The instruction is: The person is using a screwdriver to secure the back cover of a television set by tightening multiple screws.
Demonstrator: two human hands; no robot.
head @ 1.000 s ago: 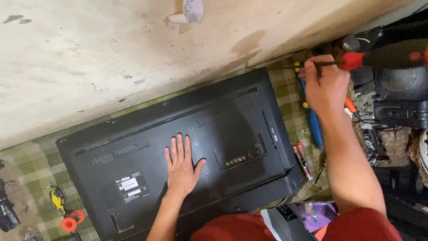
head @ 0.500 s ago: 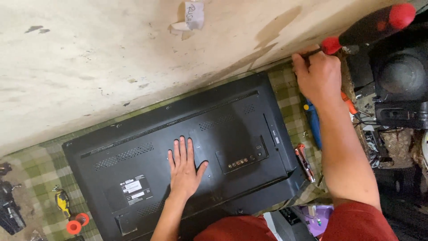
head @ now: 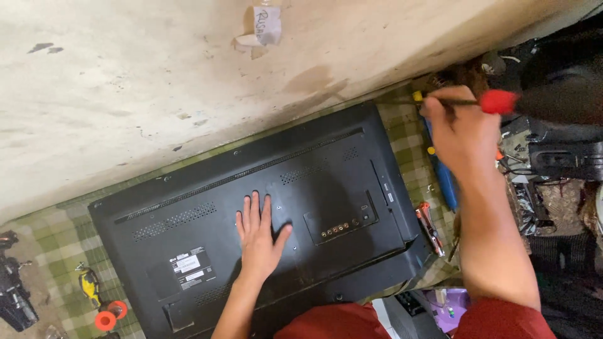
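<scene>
1. We press our left hand flat, fingers spread, on the back panel of the large black plastic flat-screen television lying face down.
2. Our right hand is closed around the thin metal shaft of a red-handled screwdriver; the handle projects to the right of the fist.
3. A blue-handled tool lies just below that hand, on the green checked cloth.
4. A small red-and-silver tool rests beside the television's right edge.
</scene>
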